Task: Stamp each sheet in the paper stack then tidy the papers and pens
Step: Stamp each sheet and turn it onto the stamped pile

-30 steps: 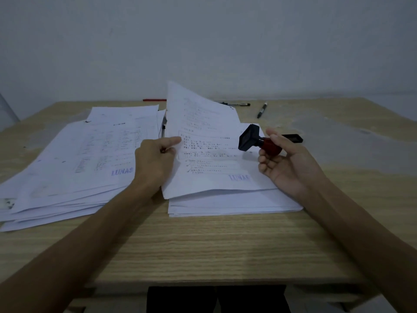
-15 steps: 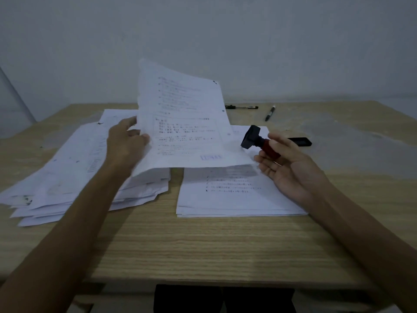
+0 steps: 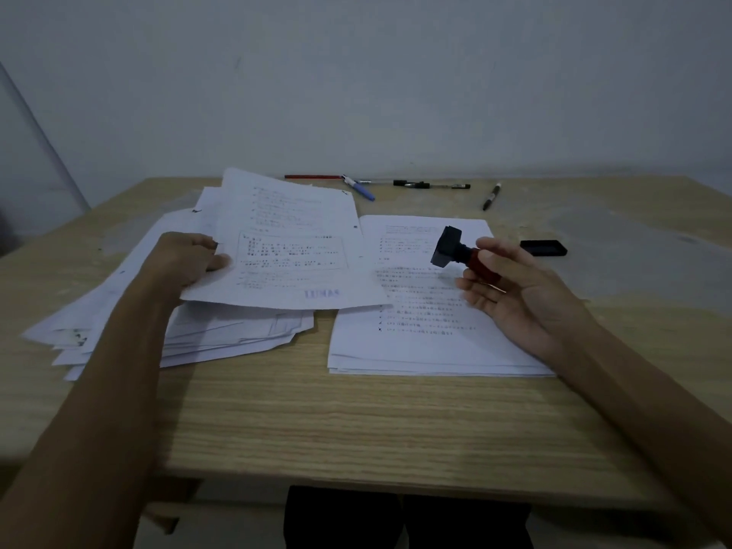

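Observation:
My left hand [image 3: 186,259] pinches the left edge of a printed sheet [image 3: 293,251] that bears a blue stamp mark at its lower right. The sheet hangs over a loose pile of stamped papers [image 3: 222,334] on the left. On the right lies a neater paper stack [image 3: 416,334], its top sheet without a stamp mark. Above that stack my right hand [image 3: 511,287] holds a stamp [image 3: 455,251] by its red handle, the black head pointing left. Several pens [image 3: 431,185] lie along the table's far edge.
A black ink pad or stamp cap [image 3: 543,248] lies right of the stack. A red pen [image 3: 313,177], a blue-capped pen [image 3: 358,188] and a black marker [image 3: 491,196] are at the back. The wooden table [image 3: 356,425] ends against a plain wall.
My left hand lifted the stamped sheet off the right stack and carried it left over the loose pile, where it now lies lower. The right hand kept the stamp nearly still.

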